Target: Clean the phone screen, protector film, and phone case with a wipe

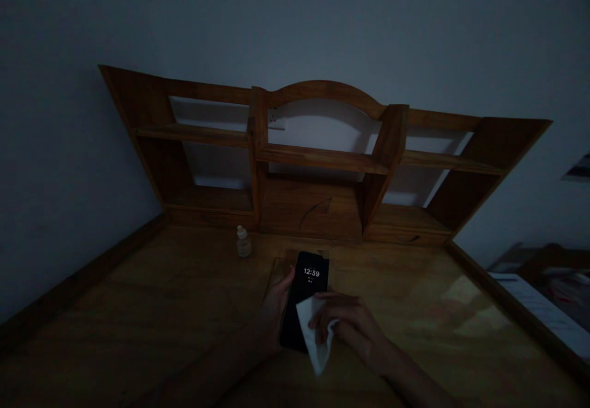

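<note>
My left hand [275, 305] holds a dark smartphone [295, 309] along its left side, thumb at the edge and the other fingers hidden behind. The phone's screen faces me and shows 12:39. A white tissue or thin cloth [314, 346] is pinched in my right hand [348, 317]. It lies against the lower right part of the screen, with one corner hanging down past the phone's edge. Behind and to the left of the phone, a small pale bottle with a narrow cap [243, 242] stands upright on the desk.
The wooden desk [184, 309] is dimly lit. Along its back stands a wooden shelf unit [322, 161] with several compartments, in front of a plain wall. A wall socket [273, 115] shows through the shelf. Beyond the desk's right edge lie papers [539, 303].
</note>
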`<state>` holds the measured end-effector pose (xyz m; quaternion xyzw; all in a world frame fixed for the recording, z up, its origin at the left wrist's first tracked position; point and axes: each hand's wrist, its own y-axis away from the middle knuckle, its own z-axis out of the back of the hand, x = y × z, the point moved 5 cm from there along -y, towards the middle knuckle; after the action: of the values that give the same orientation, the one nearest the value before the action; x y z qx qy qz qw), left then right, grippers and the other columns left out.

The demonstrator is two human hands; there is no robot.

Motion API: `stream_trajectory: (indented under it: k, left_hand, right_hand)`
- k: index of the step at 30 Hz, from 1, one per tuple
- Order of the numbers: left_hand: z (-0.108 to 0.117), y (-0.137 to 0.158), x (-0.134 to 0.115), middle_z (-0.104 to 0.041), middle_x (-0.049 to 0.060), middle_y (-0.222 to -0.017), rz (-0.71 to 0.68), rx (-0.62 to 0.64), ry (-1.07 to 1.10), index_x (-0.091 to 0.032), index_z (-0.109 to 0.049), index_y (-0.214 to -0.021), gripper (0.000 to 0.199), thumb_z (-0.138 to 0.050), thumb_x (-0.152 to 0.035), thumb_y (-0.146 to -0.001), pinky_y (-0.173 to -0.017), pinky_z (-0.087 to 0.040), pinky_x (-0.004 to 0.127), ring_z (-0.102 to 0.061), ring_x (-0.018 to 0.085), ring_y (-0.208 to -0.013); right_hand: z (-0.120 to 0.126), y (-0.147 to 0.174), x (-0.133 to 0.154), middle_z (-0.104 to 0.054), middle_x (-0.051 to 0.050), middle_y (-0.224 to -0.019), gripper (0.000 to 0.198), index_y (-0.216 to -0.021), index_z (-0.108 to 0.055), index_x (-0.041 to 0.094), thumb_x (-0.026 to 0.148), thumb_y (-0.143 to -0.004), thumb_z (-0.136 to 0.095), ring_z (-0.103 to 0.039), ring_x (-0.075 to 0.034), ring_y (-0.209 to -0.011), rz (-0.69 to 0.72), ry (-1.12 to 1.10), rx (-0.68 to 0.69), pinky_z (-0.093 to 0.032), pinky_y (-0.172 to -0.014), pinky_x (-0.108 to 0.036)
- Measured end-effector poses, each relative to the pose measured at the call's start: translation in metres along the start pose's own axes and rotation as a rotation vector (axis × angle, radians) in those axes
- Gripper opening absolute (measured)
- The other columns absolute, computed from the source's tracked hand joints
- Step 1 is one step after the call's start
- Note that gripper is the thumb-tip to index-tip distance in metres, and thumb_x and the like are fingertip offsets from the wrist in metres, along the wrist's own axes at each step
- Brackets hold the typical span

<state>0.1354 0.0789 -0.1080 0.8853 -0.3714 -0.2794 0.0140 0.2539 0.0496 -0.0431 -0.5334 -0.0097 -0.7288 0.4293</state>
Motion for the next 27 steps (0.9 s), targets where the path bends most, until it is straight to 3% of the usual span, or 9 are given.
stream_trajectory:
  k: [7,15,18,22,27]
  left_hand:
    - [-0.010,0.005,-0.005,-0.065,0.010,-0.071,-0.002,-0.023,0.017,-0.011,-0.067,-0.096,0.059,-0.040,-0.063,-0.091,-0.069,-0.045,0.033,-0.062,0.022,-0.065]
    - [-0.016,0.000,-0.004,-0.067,0.010,-0.080,-0.033,0.108,0.047,-0.012,-0.065,-0.102,0.049,-0.044,-0.055,-0.093,-0.075,-0.047,0.033,-0.066,0.024,-0.077]
    - [-0.019,0.002,-0.005,-0.069,0.011,-0.082,-0.025,0.065,0.015,-0.012,-0.064,-0.106,0.046,-0.046,-0.053,-0.092,-0.076,-0.048,0.034,-0.067,0.024,-0.078]
    - [-0.015,0.009,-0.005,-0.071,0.011,-0.085,0.032,-0.090,-0.040,-0.013,-0.064,-0.110,0.049,-0.051,-0.056,-0.089,-0.075,-0.050,0.037,-0.068,0.026,-0.080]
    - [-0.010,0.011,-0.004,-0.072,0.013,-0.092,0.034,-0.036,-0.026,-0.015,-0.062,-0.116,0.051,-0.052,-0.056,-0.089,-0.076,-0.052,0.038,-0.069,0.028,-0.085]
  right_hand:
    - [0.018,0.001,-0.011,-0.073,-0.003,-0.085,0.039,-0.087,-0.070,0.021,0.038,-0.101,-0.038,-0.069,-0.020,-0.089,-0.022,0.055,-0.082,-0.032,-0.111,-0.045]
    - [0.030,0.002,-0.019,-0.072,-0.004,-0.087,0.039,-0.084,-0.069,0.021,0.036,-0.100,-0.036,-0.067,-0.021,-0.090,-0.022,0.104,-0.154,-0.031,-0.111,-0.047]
    - [0.034,0.003,-0.020,-0.072,-0.004,-0.089,0.040,-0.084,-0.069,0.021,0.036,-0.100,-0.036,-0.067,-0.022,-0.093,-0.020,0.140,-0.182,-0.029,-0.112,-0.047]
    - [0.038,0.004,-0.021,-0.071,-0.005,-0.092,0.039,-0.089,-0.068,0.021,0.038,-0.100,-0.035,-0.065,-0.023,-0.098,-0.027,0.187,-0.233,-0.028,-0.114,-0.048]
    - [0.045,0.007,-0.025,-0.071,-0.005,-0.096,0.038,-0.089,-0.068,0.022,0.040,-0.100,-0.036,-0.065,-0.023,-0.097,-0.039,0.196,-0.325,-0.026,-0.115,-0.048]
